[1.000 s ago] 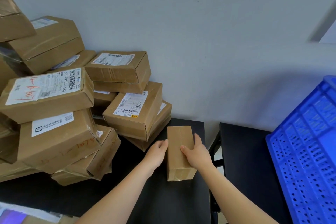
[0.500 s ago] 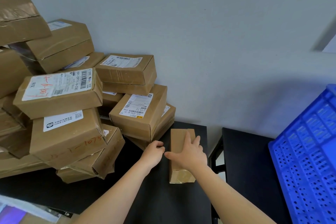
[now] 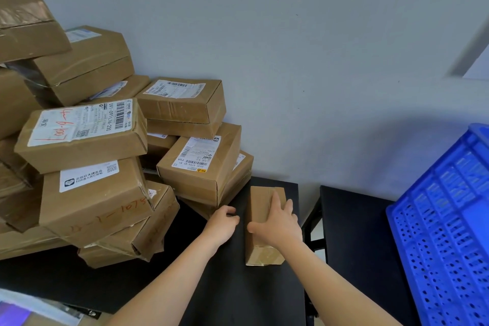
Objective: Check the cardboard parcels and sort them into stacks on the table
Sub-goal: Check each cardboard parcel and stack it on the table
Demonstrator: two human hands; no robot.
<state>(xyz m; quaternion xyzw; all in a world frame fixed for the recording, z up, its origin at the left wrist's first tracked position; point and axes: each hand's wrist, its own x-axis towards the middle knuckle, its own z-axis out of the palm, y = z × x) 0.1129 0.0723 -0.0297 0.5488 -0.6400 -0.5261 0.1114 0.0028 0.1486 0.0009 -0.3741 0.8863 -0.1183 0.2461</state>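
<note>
Blue crate (image 3: pixel 444 233) is standing at the right on the second black table (image 3: pixel 352 235). Only its perforated wall is showing, so I cannot tell what it is holding.

Small parcel (image 3: pixel 258 204) is lying flat on the black table (image 3: pixel 238 294), near that table's right edge, long side running away from the person, taped end facing the camera.

Right hand (image 3: pixel 277 222) is resting on the parcel's top, fingers straight and spread, thumb reaching out past its left edge; it is not curling round the parcel.

Left hand (image 3: pixel 223 222) is sitting on the table just left of the parcel, fingers curled in, holding nothing. Contact with the parcel: cannot tell.

Pile of parcels (image 3: pixel 92 188) is crowding the left of the table against the wall (image 3: pixel 291 61), several tilting. Its nearest labelled box (image 3: pixel 201 167) is leaning just beyond the left hand. A narrow gap is separating the two tables.
</note>
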